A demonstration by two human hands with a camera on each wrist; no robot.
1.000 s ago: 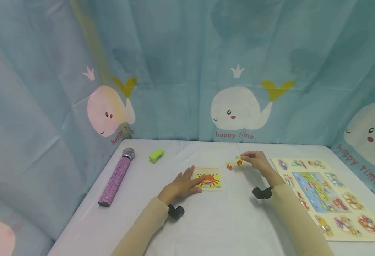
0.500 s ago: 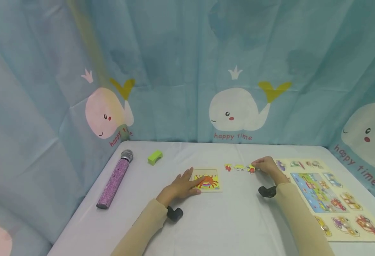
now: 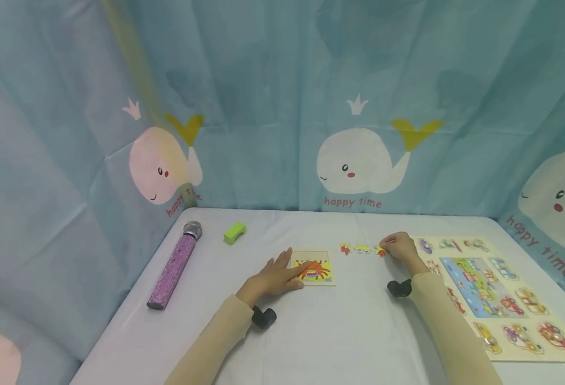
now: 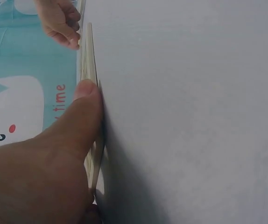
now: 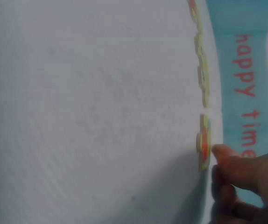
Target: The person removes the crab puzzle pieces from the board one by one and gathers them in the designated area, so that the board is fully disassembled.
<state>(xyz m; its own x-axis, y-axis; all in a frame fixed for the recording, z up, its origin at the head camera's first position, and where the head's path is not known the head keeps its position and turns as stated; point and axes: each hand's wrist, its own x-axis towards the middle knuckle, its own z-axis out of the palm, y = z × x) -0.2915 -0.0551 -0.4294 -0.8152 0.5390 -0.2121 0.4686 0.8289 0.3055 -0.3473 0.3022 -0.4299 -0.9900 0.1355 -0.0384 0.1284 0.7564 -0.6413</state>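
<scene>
Our left hand (image 3: 275,278) lies flat on the crab puzzle (image 3: 313,269); right fingers (image 5: 227,154) curl against a piece (image 3: 381,251) on the table (image 3: 330,331). We judge a nudge could scatter the row

A purple glitter microphone (image 3: 174,265) lies lengthwise near the left edge of the white table (image 3: 321,331), its silver head toward the back. A small green block (image 3: 235,232) sits just beyond it. At the far right lies a large vehicle peg-puzzle board (image 3: 489,291). A teal curtain (image 3: 273,96) printed with white whales encloses the table.
</scene>
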